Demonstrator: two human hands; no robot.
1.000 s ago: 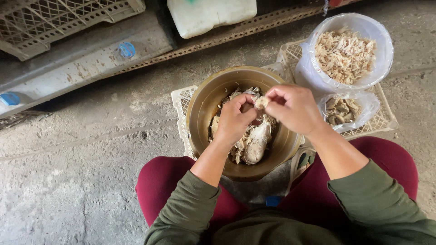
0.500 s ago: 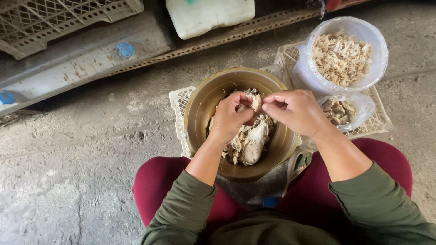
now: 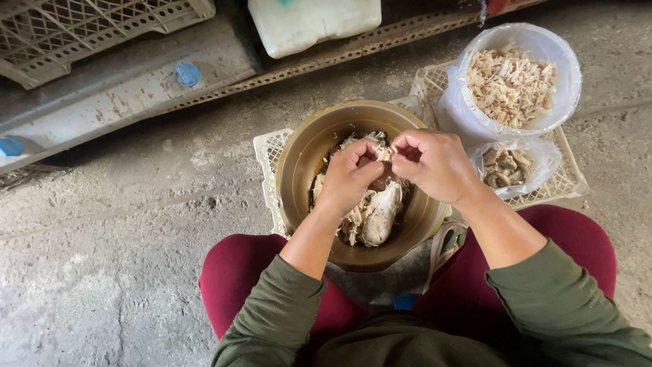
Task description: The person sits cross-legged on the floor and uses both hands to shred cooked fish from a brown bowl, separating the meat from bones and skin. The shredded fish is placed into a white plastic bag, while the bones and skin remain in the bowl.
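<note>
A brown round bowl (image 3: 299, 170) sits between my knees on a white plastic crate and holds pale cooked chicken (image 3: 380, 214). My left hand (image 3: 350, 178) and my right hand (image 3: 435, 163) meet above the bowl, fingers pinched together on one small piece of chicken meat (image 3: 384, 153). Both forearms come up from green sleeves.
A white bag-lined bucket of shredded meat (image 3: 513, 78) stands at the upper right. A small clear bag of scraps (image 3: 508, 166) lies below it on the crate (image 3: 567, 180). A white jug (image 3: 312, 24), an upturned crate (image 3: 81, 30) and a metal rail lie along the top. Concrete floor to the left.
Both hands stay above the bowl, pulling at the meat; the right hand has shifted slightly and the fingers have closed nearer together.
</note>
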